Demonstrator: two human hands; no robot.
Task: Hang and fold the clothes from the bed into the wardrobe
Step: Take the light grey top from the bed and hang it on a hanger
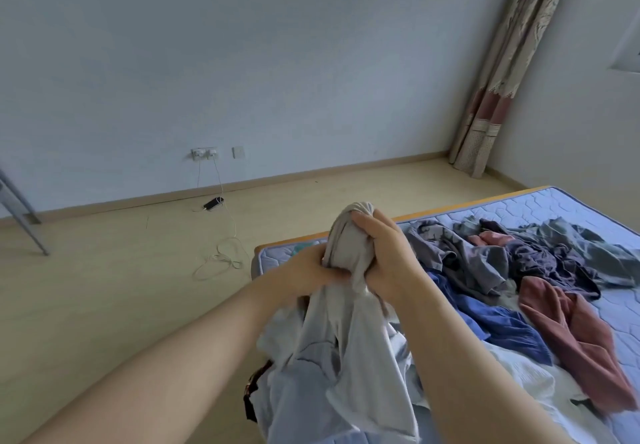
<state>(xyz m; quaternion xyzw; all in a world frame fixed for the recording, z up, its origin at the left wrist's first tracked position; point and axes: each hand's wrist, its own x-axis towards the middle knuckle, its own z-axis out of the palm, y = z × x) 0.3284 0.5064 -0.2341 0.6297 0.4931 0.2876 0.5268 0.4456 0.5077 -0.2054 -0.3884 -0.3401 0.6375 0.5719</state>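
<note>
A pale grey garment (349, 339) hangs bunched in front of me, above the near corner of the bed (540, 208). My left hand (308, 270) grips its gathered cloth from the left, and my right hand (388, 253) grips the bunched top from the right. On the quilted blue mattress lies a heap of clothes: grey-purple pieces (512, 256), a blue garment (502, 326), a dusty pink one (581, 332) and a white one (540, 381). No wardrobe is in view.
Beyond the bed is a light wooden floor (104, 287) with a coiled white cable (221, 260) and a black device (213, 203) plugged into wall sockets (204, 154). A grey metal leg (24, 215) stands at the left. A patterned curtain (502, 73) hangs in the right corner.
</note>
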